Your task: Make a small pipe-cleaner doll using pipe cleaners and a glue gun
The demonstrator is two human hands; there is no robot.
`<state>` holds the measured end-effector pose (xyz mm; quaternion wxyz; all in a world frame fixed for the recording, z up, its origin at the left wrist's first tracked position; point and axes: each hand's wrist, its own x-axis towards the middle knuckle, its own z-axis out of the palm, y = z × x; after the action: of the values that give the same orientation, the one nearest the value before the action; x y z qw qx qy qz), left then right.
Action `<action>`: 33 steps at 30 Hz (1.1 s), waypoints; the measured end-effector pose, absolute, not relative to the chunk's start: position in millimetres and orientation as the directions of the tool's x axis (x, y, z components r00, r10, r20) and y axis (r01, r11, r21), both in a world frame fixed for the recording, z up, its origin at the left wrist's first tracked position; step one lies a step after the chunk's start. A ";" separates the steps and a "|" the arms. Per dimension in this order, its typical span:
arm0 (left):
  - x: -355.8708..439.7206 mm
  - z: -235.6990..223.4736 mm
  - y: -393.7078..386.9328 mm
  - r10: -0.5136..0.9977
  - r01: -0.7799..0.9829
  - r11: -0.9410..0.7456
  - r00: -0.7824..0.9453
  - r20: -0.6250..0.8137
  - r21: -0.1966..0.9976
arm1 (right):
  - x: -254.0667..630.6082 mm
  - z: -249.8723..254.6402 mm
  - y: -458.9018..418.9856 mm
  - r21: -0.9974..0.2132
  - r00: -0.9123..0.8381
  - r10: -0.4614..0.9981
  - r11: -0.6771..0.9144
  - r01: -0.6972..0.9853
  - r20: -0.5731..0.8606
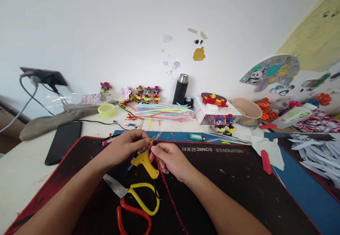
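Note:
A red glittery pipe cleaner (170, 194) runs from my fingertips down toward the bottom edge. My right hand (171, 160) is closed, pinching it near its upper end. Thumb and fingers of my left hand (132, 145) press together at that same upper end, where a small brownish-yellow bit shows; what exactly it is cannot be made out. Just behind and below the hands lies a yellow glue gun (146, 165), partly hidden by them. Scissors (138, 199) with one red and one yellow handle lie spread on the dark mat (233, 178), nearer to me.
Pastel pipe cleaners (164, 112) lie at the back, beside small figurines (148, 94) and a black thermos (181, 89). A white box (216, 111) and a bowl (247, 108) stand right of them. A phone (63, 143) lies left, paper strips (316, 157) far right.

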<state>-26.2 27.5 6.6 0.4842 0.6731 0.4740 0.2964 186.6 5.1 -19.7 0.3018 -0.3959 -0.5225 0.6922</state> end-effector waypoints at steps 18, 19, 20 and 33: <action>-26.2 10.0 29.3 0.949 0.298 -0.064 0.313 -0.035 0.952 | 185.2 -21.2 3.3 -0.963 -0.525 0.820 -0.268 -0.004 -0.226; -26.3 10.0 29.2 0.948 0.303 -0.069 0.317 -0.032 0.950 | 185.2 -21.0 3.2 -0.964 -0.523 0.822 -0.265 0.001 -0.226; -26.3 10.2 29.0 0.947 0.310 -0.075 0.319 -0.029 0.948 | 185.3 -20.9 3.3 -0.966 -0.517 0.826 -0.260 0.007 -0.226; -28.5 4.9 30.8 0.939 0.327 -0.100 0.345 -0.020 0.940 | 184.7 -23.1 3.6 -0.970 -0.512 0.831 -0.241 0.023 -0.218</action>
<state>-28.5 30.8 4.9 0.4752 0.6682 0.4734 0.3218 184.7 3.6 -23.1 0.2964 -0.3953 -0.5403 0.6812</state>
